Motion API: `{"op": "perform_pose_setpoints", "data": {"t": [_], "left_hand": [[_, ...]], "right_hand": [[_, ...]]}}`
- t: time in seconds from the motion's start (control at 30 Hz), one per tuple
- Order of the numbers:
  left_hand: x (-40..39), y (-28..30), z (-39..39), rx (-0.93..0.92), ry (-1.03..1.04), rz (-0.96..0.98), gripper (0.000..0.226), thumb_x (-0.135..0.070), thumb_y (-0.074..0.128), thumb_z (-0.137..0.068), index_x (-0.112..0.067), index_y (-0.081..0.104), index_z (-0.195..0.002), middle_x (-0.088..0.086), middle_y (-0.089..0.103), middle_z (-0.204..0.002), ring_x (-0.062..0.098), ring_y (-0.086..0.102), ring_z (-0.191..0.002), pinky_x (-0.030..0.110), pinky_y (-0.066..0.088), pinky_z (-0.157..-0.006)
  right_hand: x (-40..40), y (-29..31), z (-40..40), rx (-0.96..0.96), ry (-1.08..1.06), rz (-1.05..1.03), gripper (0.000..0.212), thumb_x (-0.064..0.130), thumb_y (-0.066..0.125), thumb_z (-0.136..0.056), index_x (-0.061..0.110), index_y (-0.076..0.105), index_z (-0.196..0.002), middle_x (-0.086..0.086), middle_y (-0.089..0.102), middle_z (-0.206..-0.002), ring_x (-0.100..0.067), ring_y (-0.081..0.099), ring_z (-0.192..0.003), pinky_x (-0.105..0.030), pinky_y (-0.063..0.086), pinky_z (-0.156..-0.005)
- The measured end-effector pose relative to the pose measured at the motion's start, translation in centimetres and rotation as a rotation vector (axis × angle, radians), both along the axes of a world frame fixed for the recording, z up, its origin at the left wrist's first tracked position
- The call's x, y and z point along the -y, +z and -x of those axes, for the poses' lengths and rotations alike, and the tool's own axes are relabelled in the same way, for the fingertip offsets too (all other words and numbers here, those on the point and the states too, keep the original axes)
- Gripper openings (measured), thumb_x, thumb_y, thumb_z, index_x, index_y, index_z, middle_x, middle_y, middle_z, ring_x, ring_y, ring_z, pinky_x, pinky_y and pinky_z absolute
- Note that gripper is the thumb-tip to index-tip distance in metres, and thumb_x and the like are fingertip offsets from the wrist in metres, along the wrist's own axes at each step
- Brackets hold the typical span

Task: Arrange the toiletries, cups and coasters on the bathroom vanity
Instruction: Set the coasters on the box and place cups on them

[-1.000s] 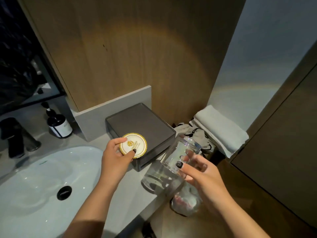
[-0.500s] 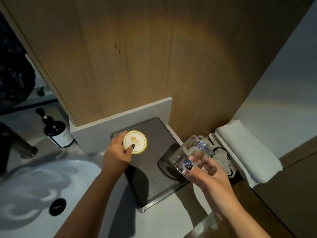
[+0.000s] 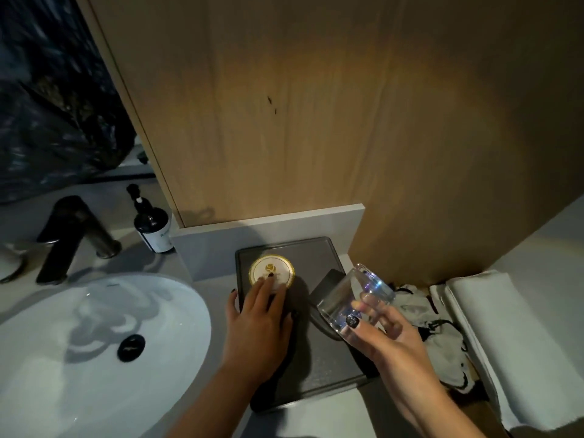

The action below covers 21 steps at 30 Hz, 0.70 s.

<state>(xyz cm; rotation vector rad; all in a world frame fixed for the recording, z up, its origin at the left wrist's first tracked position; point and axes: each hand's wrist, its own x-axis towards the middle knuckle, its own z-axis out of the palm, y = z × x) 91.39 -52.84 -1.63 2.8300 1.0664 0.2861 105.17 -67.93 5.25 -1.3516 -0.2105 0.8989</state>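
Observation:
A round white coaster [image 3: 274,269] with a gold rim lies flat at the far left corner of the dark grey tray [image 3: 328,368] on the vanity. My left hand [image 3: 257,324] lies over the tray with straight fingers, the fingertips pressing on the coaster's near edge. My right hand [image 3: 384,339] grips a clear glass cup [image 3: 354,300], tilted on its side above the tray's right edge.
A dark pump bottle [image 3: 154,227] stands by the wood panel, left of the tray. The black tap [image 3: 74,235] and white basin [image 3: 94,343] lie to the left. Folded white towels [image 3: 512,336] and crumpled black-and-white cloth [image 3: 436,333] lie right of the vanity.
My left hand has laid the coaster flat on the tray's far left corner and flattened its fingers on it. The right hand still holds the glass, now nearer the tray.

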Motion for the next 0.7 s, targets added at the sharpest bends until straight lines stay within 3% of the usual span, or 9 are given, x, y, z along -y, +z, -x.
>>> {"op": "perform_pose_setpoints", "data": {"t": [0.07, 0.13, 0.2, 0.3, 0.4, 0.43, 0.53, 0.7], "left_hand": [[0.2, -0.1, -0.2, -0.031, 0.039, 0.003, 0.056, -0.047, 0.033, -0.089, -0.018, 0.056, -0.13, 0.006, 0.056, -0.135, 0.026, 0.051, -0.128, 0.061, 0.036, -0.1], [0.4, -0.1, -0.4, -0.036, 0.063, 0.009, 0.057, -0.048, 0.033, -0.089, -0.018, 0.054, -0.133, 0.007, 0.054, -0.137, 0.026, 0.049, -0.13, 0.062, 0.034, -0.101], [0.5, -0.1, -0.5, -0.019, 0.08, 0.016, 0.057, -0.049, 0.033, -0.089, -0.018, 0.054, -0.133, 0.007, 0.054, -0.137, 0.026, 0.049, -0.13, 0.062, 0.033, -0.101], [0.7, -0.1, -0.6, 0.023, 0.108, 0.02, 0.058, -0.051, 0.035, -0.089, -0.02, 0.052, -0.134, 0.006, 0.053, -0.138, 0.026, 0.049, -0.129, 0.06, 0.035, -0.101], [0.8, 0.2, -0.6, 0.07, 0.14, 0.032, 0.061, -0.05, 0.036, -0.088, -0.019, 0.045, -0.14, 0.006, 0.048, -0.143, 0.026, 0.043, -0.133, 0.057, 0.032, -0.104], [0.8, 0.2, -0.5, 0.088, 0.15, 0.029, 0.06, -0.049, 0.036, -0.088, -0.018, 0.046, -0.139, 0.007, 0.048, -0.143, 0.026, 0.043, -0.133, 0.057, 0.031, -0.104], [1.1, 0.2, -0.4, 0.118, 0.171, 0.025, 0.054, -0.044, 0.037, -0.086, -0.019, 0.054, -0.132, 0.006, 0.052, -0.138, 0.025, 0.044, -0.132, 0.059, 0.028, -0.105], [1.0, 0.0, -0.5, 0.081, 0.204, 0.053, 0.053, -0.047, 0.035, -0.087, -0.021, 0.057, -0.128, 0.003, 0.056, -0.133, 0.023, 0.05, -0.128, 0.063, 0.027, -0.106]], "right_hand": [[-0.1, 0.2, -0.7, 0.013, 0.05, 0.008, 0.042, 0.018, 0.09, -0.048, 0.021, 0.072, -0.085, -0.014, 0.069, -0.104, -0.031, 0.063, -0.095, -0.049, 0.049, -0.097], [0.1, 0.0, -1.4, 0.016, 0.086, 0.033, 0.033, -0.002, 0.075, -0.068, 0.018, 0.069, -0.093, -0.017, 0.067, -0.105, -0.035, 0.064, -0.1, -0.051, 0.048, -0.098], [0.0, -0.1, -1.7, 0.01, 0.111, 0.043, 0.039, 0.006, 0.082, -0.06, 0.019, 0.07, -0.095, -0.011, 0.07, -0.102, -0.033, 0.066, -0.101, -0.049, 0.05, -0.094], [-0.2, -0.5, -1.7, 0.03, 0.179, 0.026, 0.064, 0.034, 0.095, -0.03, 0.019, 0.072, -0.088, -0.006, 0.073, -0.094, -0.027, 0.069, -0.09, -0.038, 0.057, -0.079], [-0.1, -0.6, -2.1, 0.002, 0.186, -0.002, 0.04, 0.011, 0.086, -0.057, 0.01, 0.068, -0.093, -0.015, 0.07, -0.1, -0.03, 0.069, -0.089, -0.041, 0.055, -0.082], [-0.1, -0.7, -2.2, 0.004, 0.204, 0.005, 0.047, 0.016, 0.089, -0.053, 0.01, 0.068, -0.094, -0.014, 0.071, -0.099, -0.029, 0.069, -0.09, -0.042, 0.055, -0.084], [-0.3, -0.9, -2.4, 0.025, 0.231, 0.032, 0.089, 0.045, 0.095, -0.018, 0.012, 0.069, -0.096, -0.007, 0.073, -0.096, -0.027, 0.07, -0.095, -0.04, 0.054, -0.083], [-1.1, -0.7, -2.0, -0.013, 0.235, -0.008, 0.101, 0.046, 0.095, -0.012, 0.009, 0.066, -0.102, -0.005, 0.073, -0.097, -0.02, 0.07, -0.091, -0.028, 0.056, -0.069]]}}
